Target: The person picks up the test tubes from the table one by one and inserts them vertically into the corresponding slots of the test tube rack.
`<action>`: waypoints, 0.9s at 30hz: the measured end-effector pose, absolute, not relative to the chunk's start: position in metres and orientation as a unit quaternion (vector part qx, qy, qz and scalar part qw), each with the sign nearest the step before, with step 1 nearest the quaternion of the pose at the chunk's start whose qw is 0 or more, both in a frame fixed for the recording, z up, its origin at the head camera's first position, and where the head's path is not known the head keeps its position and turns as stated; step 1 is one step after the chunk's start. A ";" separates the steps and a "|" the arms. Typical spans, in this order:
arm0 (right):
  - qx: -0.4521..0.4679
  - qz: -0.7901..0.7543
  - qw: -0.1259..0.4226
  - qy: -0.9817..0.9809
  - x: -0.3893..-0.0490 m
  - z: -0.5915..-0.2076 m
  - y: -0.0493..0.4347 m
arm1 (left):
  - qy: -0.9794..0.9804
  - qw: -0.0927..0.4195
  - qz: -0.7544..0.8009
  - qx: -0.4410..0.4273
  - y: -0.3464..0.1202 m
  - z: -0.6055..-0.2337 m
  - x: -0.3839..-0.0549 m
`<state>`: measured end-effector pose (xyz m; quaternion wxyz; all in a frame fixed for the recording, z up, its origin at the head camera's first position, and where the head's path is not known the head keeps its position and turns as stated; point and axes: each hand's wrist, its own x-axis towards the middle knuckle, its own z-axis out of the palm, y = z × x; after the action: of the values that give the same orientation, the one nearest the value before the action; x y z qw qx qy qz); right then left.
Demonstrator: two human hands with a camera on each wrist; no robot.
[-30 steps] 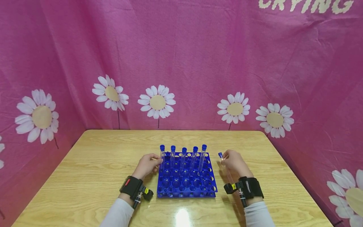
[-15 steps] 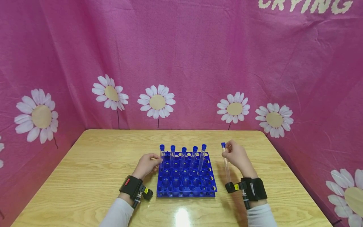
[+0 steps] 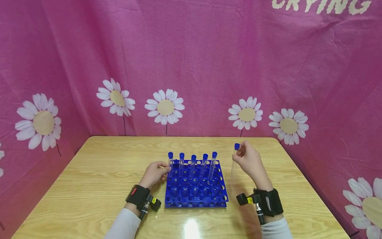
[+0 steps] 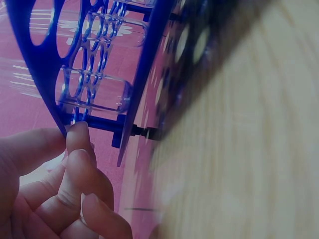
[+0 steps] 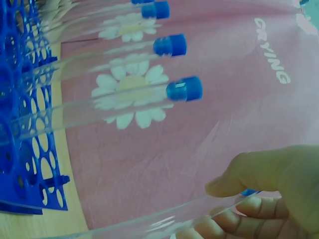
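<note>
A blue test tube rack (image 3: 196,201) stands on the table, with several clear, blue-capped test tubes (image 3: 193,162) upright in a row along its back part. My left hand (image 3: 153,174) pinches the rack's left side. In the left wrist view, thumb and forefinger meet at a corner of the rack's upper plate (image 4: 37,74). To the right of the rack, my right hand (image 3: 252,164) holds another blue-capped test tube (image 5: 164,219) between thumb and fingers, just below the cap. That tube hangs nearly upright above the table, its lower end blurred in the head view.
The light wooden table (image 3: 89,199) reaches back to a pink curtain (image 3: 191,66) printed with white daisies. Each wrist wears a black strap with a small camera, the right camera (image 3: 242,199) sitting beside the rack's right edge.
My right hand has risen and moved toward the back of the table, lifting the test tube and bringing it from a slant to nearly upright. The left hand and rack have stayed put.
</note>
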<state>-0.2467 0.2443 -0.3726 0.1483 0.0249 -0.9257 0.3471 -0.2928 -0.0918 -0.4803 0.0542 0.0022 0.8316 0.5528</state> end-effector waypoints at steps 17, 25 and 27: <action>0.060 0.367 0.169 -0.913 -0.239 -0.370 0.227 | 0.830 0.058 0.555 -0.002 -0.092 -0.480 -0.293; 0.065 0.358 0.146 -0.920 -0.242 -0.373 0.224 | 0.830 0.055 0.555 0.000 -0.092 -0.480 -0.293; 0.067 0.352 0.135 -0.924 -0.242 -0.373 0.224 | 0.830 0.055 0.555 0.001 -0.092 -0.480 -0.293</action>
<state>-0.2420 0.2240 -0.3726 0.1350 0.0673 -0.9236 0.3523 -0.2927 -0.0917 -0.4803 0.0553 0.0007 0.8303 0.5546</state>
